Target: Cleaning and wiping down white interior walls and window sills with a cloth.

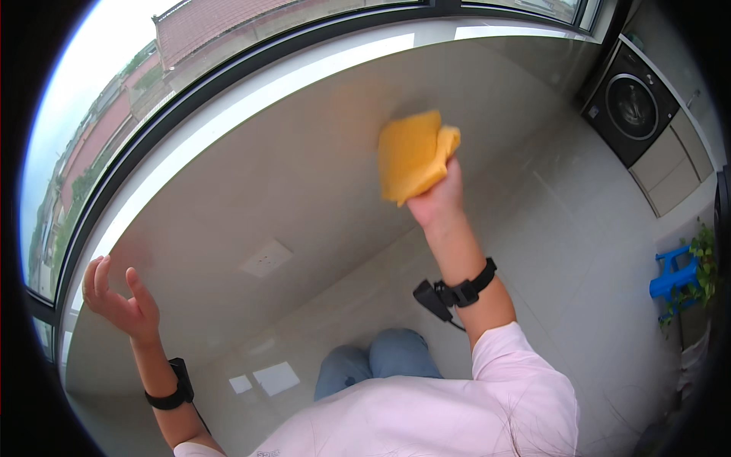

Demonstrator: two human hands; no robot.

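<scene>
A folded yellow cloth (412, 155) is in my right hand (438, 197), held against or just in front of the glossy tiled wall (320, 143) under the window. The cloth hides most of the fingers. To the left, my left hand (121, 300) is raised with its fingers apart and holds nothing. Its fingertips overlap the edge of the white windowsill (188, 165); whether they rest on it I cannot tell.
A wall socket (266, 258) sits low on the tiled wall. At the far right are a dark front-loading washing machine (632, 107), a beige cabinet (665, 165), a blue plastic stool (675, 277) and a leafy plant (703, 260). Above the sill runs a dark window frame (240, 68).
</scene>
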